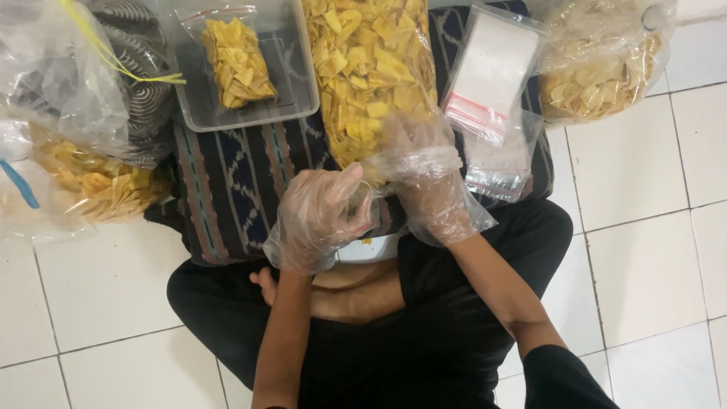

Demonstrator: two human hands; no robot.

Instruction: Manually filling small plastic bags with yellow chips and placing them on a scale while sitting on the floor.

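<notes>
Both hands wear loose clear plastic gloves. My left hand [322, 216] is curled around the mouth of a small clear zip pouch [363, 216], holding it at lap height. My right hand [424, 178] reaches into the lower end of a big clear bag of yellow chips [371, 68] that lies on a dark patterned cloth [227, 182]; its fingers are bent among the chips, and what they pinch is hidden. The two hands almost touch.
A clear tray [295, 98] at the back holds a filled small pouch of chips [236, 64]. A stack of empty zip pouches [492, 76] lies to the right. More chip bags sit at far right [598, 76] and left [98, 182]. White floor tiles [651, 250] surround my crossed legs.
</notes>
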